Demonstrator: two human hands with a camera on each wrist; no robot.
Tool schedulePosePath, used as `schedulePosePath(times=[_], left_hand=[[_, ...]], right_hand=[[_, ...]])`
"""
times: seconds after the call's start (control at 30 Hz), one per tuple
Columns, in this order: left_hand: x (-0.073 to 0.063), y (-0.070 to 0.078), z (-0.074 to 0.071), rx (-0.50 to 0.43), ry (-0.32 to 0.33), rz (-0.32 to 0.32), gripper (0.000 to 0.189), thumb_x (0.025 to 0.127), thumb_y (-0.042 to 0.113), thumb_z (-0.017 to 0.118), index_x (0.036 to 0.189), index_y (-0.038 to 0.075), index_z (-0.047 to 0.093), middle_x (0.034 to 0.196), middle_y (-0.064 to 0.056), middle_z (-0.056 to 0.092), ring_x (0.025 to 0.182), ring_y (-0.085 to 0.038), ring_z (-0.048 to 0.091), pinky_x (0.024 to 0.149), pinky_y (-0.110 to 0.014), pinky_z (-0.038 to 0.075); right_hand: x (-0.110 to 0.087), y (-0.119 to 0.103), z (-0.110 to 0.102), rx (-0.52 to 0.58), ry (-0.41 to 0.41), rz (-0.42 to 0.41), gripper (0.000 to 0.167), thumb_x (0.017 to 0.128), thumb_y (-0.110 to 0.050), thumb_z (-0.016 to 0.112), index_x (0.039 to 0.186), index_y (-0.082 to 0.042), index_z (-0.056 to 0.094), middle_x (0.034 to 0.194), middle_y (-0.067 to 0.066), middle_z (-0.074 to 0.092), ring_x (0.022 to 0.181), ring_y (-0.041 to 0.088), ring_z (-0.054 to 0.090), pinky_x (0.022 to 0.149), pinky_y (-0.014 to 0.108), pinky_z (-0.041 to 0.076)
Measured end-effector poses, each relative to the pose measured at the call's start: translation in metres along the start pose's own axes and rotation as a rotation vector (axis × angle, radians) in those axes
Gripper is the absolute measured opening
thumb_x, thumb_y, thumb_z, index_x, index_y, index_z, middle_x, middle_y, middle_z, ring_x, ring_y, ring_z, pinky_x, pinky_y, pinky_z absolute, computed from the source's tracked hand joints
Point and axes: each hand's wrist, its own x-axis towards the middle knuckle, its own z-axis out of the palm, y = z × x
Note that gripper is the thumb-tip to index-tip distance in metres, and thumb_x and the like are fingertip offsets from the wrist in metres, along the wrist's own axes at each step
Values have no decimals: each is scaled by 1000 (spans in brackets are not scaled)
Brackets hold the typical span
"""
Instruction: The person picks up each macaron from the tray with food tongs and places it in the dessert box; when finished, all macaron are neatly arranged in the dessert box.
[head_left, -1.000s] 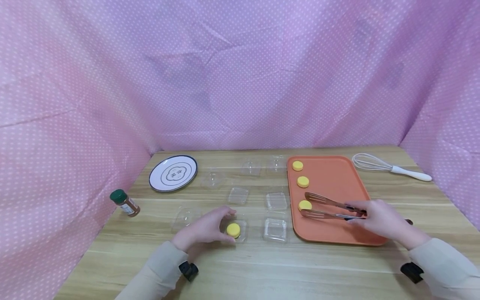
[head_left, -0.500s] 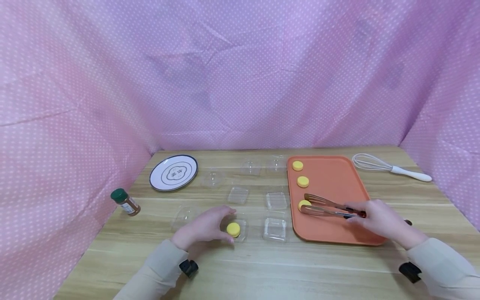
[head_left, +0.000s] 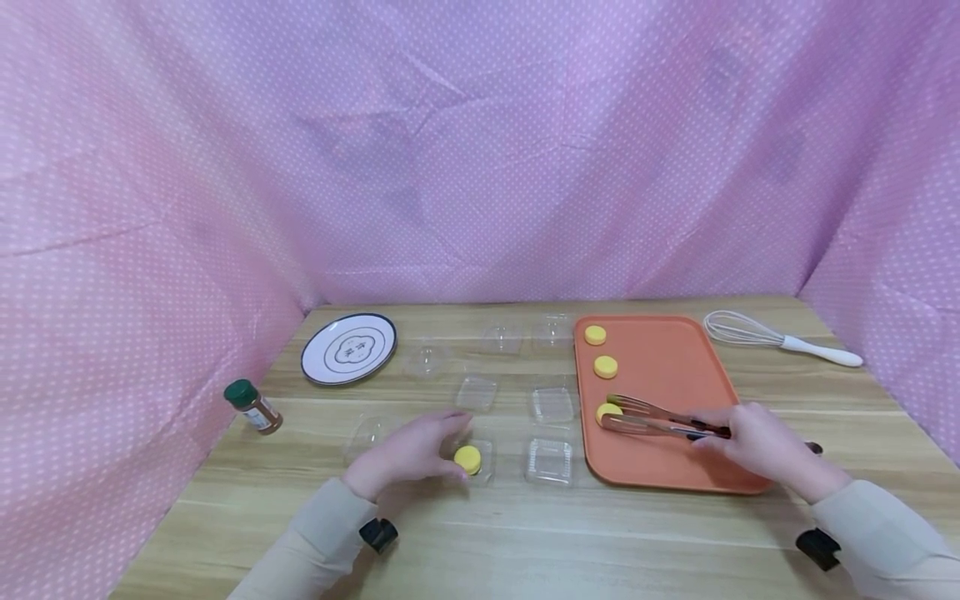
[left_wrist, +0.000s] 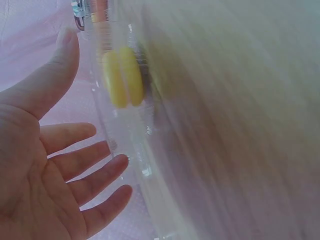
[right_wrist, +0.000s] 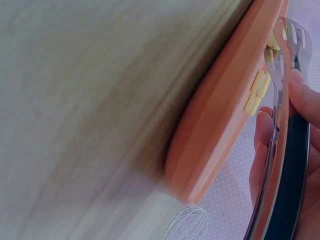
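My right hand (head_left: 757, 442) grips a pair of metal tongs (head_left: 663, 427) over the orange tray (head_left: 675, 467). Their slotted heads overlap the nearest yellow macaron (head_left: 603, 410) at the tray's left edge in the head view. Two more macarons lie farther back, a middle one (head_left: 606, 367) and a far one (head_left: 595, 335). My left hand (head_left: 408, 454) is spread beside a clear plastic box (head_left: 486, 457) with another macaron (head_left: 468, 460) in it. In the left wrist view its fingers are loosely extended near the box wall, and the macaron's two halves (left_wrist: 117, 82) show through the plastic.
Other clear boxes, one at the front (head_left: 550, 460) and one behind it (head_left: 552, 404), stand left of the tray. A blue-rimmed plate (head_left: 318, 354) and a green-capped spice jar (head_left: 255, 408) lie to the left. A whisk (head_left: 817, 348) is right of the tray.
The tongs' two heads have drawn closer together at the nearest macaron. My left hand has stayed beside its box.
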Motion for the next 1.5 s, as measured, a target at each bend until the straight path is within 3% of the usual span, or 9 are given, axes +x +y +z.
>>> schedulePosePath(times=[0.23,0.47,0.67,0.93,1.27,1.4,1.5], left_hand=[[3,13,-2,-12,91,20,78,75,34,79,137,-1,45,140,-18,47,129,-33,45,109,-46,38],[12,26,-3,36,133,60,79,76,38,78,137,1,46,140,-16,48,130,-31,45,110,-44,37],[21,40,-4,66,114,74,77,76,40,77,137,3,47,140,-15,49,130,-29,45,111,-43,36],[33,53,3,149,103,159,79,75,44,76,135,0,49,135,-16,52,124,-28,50,108,-40,40],[42,65,12,161,-6,102,84,74,49,75,138,3,46,138,-12,50,126,-23,49,109,-35,39],[43,67,16,175,-26,85,83,74,50,74,138,5,47,138,-10,51,125,-22,49,108,-33,40],[45,67,20,199,-17,109,83,73,50,75,137,5,47,135,-8,52,123,-20,50,106,-31,41]], right_hand=[[-1,1,2,11,-2,7,39,75,-20,77,109,-2,71,75,1,69,48,2,30,43,19,26],[1,2,3,21,-1,0,38,75,-19,78,108,-2,71,75,0,69,49,2,32,44,19,28],[1,1,3,36,-6,-3,38,75,-19,78,109,-1,70,77,1,70,48,1,30,42,19,28],[2,-1,-1,30,-5,-8,38,76,-18,77,109,0,70,70,-2,67,47,1,27,42,18,25],[3,-1,-1,19,11,-33,37,75,-19,78,107,-3,72,71,-4,67,48,0,28,43,18,25],[3,-1,-1,21,11,-30,37,75,-19,78,107,-3,71,70,-4,67,48,0,27,43,18,25],[3,0,-1,22,12,-31,37,75,-19,78,107,-2,71,71,-3,67,48,0,28,43,18,25]])
